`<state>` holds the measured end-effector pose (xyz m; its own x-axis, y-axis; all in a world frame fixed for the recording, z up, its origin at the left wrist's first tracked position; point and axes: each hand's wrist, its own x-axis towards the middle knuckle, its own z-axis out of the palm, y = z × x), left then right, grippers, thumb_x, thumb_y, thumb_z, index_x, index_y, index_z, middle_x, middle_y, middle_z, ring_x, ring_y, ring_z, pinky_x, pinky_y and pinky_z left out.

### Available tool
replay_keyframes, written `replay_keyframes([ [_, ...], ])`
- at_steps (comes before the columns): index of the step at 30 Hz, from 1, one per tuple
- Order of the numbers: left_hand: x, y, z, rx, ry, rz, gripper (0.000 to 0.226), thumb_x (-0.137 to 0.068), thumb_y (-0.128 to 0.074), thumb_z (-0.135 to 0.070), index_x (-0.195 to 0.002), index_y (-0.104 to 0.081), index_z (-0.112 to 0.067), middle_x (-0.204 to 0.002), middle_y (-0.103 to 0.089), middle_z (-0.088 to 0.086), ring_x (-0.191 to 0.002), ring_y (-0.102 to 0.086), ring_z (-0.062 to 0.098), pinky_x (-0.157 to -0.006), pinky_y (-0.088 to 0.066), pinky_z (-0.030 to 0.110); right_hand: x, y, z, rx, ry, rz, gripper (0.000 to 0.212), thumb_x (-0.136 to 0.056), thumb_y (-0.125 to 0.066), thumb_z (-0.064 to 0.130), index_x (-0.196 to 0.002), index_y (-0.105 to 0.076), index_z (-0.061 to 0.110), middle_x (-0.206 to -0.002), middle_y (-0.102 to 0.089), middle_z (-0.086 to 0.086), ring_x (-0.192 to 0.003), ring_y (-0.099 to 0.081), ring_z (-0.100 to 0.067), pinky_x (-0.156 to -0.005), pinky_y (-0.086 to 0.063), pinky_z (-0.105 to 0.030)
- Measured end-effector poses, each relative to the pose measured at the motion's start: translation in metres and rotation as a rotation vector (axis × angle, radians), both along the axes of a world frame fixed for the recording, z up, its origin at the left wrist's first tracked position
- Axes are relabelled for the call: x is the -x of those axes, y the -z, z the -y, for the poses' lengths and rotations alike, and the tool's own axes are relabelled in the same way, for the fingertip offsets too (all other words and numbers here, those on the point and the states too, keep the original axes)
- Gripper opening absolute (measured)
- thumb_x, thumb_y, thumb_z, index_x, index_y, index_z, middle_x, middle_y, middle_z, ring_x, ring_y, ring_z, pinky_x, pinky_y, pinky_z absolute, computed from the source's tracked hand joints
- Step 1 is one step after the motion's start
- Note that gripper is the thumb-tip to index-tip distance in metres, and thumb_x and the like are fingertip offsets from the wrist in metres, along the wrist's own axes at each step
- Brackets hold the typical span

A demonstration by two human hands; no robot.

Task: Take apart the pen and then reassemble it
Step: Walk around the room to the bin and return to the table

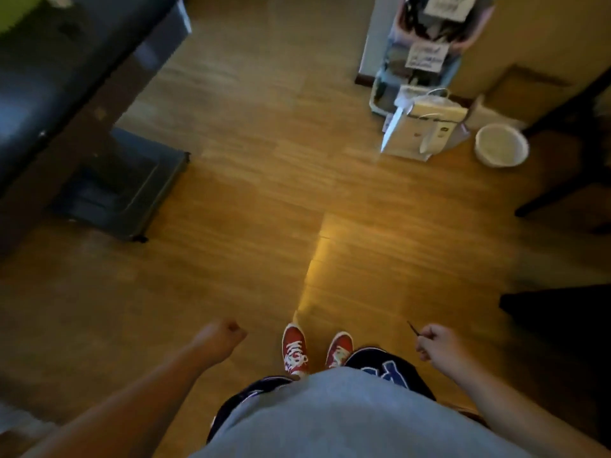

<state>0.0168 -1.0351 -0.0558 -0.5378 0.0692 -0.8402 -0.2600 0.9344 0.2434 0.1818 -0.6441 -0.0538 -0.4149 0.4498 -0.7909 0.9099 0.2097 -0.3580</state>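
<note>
I stand on a wooden floor and look down at my red shoes (pixel 296 350). My right hand (pixel 438 342) hangs at the lower right, closed around a thin dark pen (pixel 412 327) whose tip sticks out up and to the left of the fist. My left hand (pixel 223 335) is at the lower left, curled into a fist with nothing visible in it. The frame is blurred, so I cannot make out the pen's parts.
A dark table (pixel 49 81) fills the upper left, with a grey bin (pixel 122 190) under it. A white paper bag (pixel 426 127) and a white bowl (pixel 501 145) sit on the floor at the upper right. Dark chair legs (pixel 562 180) stand at the right edge.
</note>
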Motion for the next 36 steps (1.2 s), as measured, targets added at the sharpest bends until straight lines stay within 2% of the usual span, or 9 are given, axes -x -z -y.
replay_keyframes([
  [2,0.040,-0.009,-0.047,-0.041,0.113,-0.049,0.025,-0.093,-0.056,-0.035,-0.081,-0.063,-0.013,-0.072,-0.061,0.002,-0.062,-0.055,0.016,-0.057,-0.039,0.025,-0.011,-0.002,-0.015,-0.012,0.113,0.032,0.020,-0.091,-0.053,-0.003,-0.073,-0.055,0.005,-0.074,-0.059,-0.015,-0.061,-0.054,-0.022,-0.054,-0.041,-0.029],
  [5,0.085,-0.015,-0.125,-0.111,0.249,-0.061,0.024,-0.094,-0.056,-0.035,-0.090,-0.066,-0.014,-0.081,-0.067,0.006,-0.072,-0.060,0.018,-0.064,-0.044,0.027,-0.027,-0.002,-0.041,-0.001,0.240,0.071,0.024,-0.092,-0.052,-0.003,-0.070,-0.053,0.005,-0.073,-0.058,-0.018,-0.062,-0.053,-0.025,-0.056,-0.041,-0.031],
  [8,0.115,-0.015,-0.197,-0.180,0.308,-0.036,0.025,-0.094,-0.056,-0.036,-0.093,-0.067,-0.014,-0.082,-0.065,0.007,-0.069,-0.058,0.017,-0.062,-0.043,0.027,-0.035,-0.002,-0.070,0.027,0.306,0.117,0.016,-0.093,-0.053,0.002,-0.080,-0.060,-0.004,-0.079,-0.062,-0.025,-0.074,-0.062,-0.037,-0.067,-0.047,-0.043],
  [13,0.148,-0.010,-0.287,-0.187,0.441,-0.009,0.019,-0.095,-0.056,-0.032,-0.082,-0.059,-0.019,-0.079,-0.059,0.003,-0.067,-0.053,0.016,-0.065,-0.044,0.030,-0.022,0.010,-0.132,0.029,0.381,0.103,0.016,-0.089,-0.054,0.002,-0.078,-0.062,-0.006,-0.066,-0.060,-0.014,-0.056,-0.054,-0.021,-0.047,-0.043,-0.027],
  [17,0.176,-0.006,-0.331,-0.085,0.562,0.000,0.024,-0.095,-0.055,-0.036,-0.097,-0.064,-0.014,-0.088,-0.063,0.005,-0.078,-0.059,0.017,-0.071,-0.047,0.031,0.010,0.020,-0.191,0.079,0.448,0.062,0.017,-0.089,-0.054,0.002,-0.072,-0.060,0.003,-0.070,-0.060,-0.016,-0.063,-0.055,-0.023,-0.056,-0.040,-0.029],
  [21,0.199,-0.002,-0.361,-0.037,0.550,0.008,0.027,-0.096,-0.055,-0.031,-0.095,-0.064,-0.006,-0.092,-0.065,0.012,-0.079,-0.058,0.021,-0.074,-0.046,0.033,0.047,0.015,-0.251,0.038,0.429,0.003,0.015,-0.089,-0.057,0.009,-0.075,-0.057,0.001,-0.069,-0.061,-0.015,-0.059,-0.054,-0.021,-0.052,-0.037,-0.028],
  [27,0.247,0.007,-0.421,0.021,0.589,0.049,0.029,-0.095,-0.056,-0.036,-0.094,-0.064,-0.008,-0.096,-0.066,0.015,-0.081,-0.060,0.025,-0.078,-0.051,0.039,0.104,-0.004,-0.326,-0.002,0.463,-0.099,0.011,-0.092,-0.056,0.015,-0.089,-0.063,0.006,-0.082,-0.068,-0.014,-0.078,-0.065,-0.029,-0.062,-0.045,-0.033],
  [33,0.293,0.019,-0.536,0.012,0.749,0.058,0.025,-0.096,-0.055,-0.036,-0.090,-0.062,-0.012,-0.101,-0.067,0.015,-0.086,-0.061,0.027,-0.086,-0.052,0.041,0.124,-0.010,-0.381,0.023,0.604,-0.101,0.014,-0.090,-0.057,0.005,-0.076,-0.058,0.002,-0.068,-0.058,-0.012,-0.060,-0.053,-0.018,-0.054,-0.040,-0.028],
  [36,0.310,0.017,-0.615,-0.014,0.871,0.063,0.029,-0.096,-0.053,-0.039,-0.098,-0.062,-0.011,-0.102,-0.069,0.013,-0.093,-0.065,0.028,-0.084,-0.053,0.037,0.116,-0.013,-0.400,0.044,0.761,-0.062,0.011,-0.090,-0.056,0.003,-0.083,-0.063,0.001,-0.073,-0.059,-0.013,-0.066,-0.055,-0.022,-0.058,-0.042,-0.030],
])
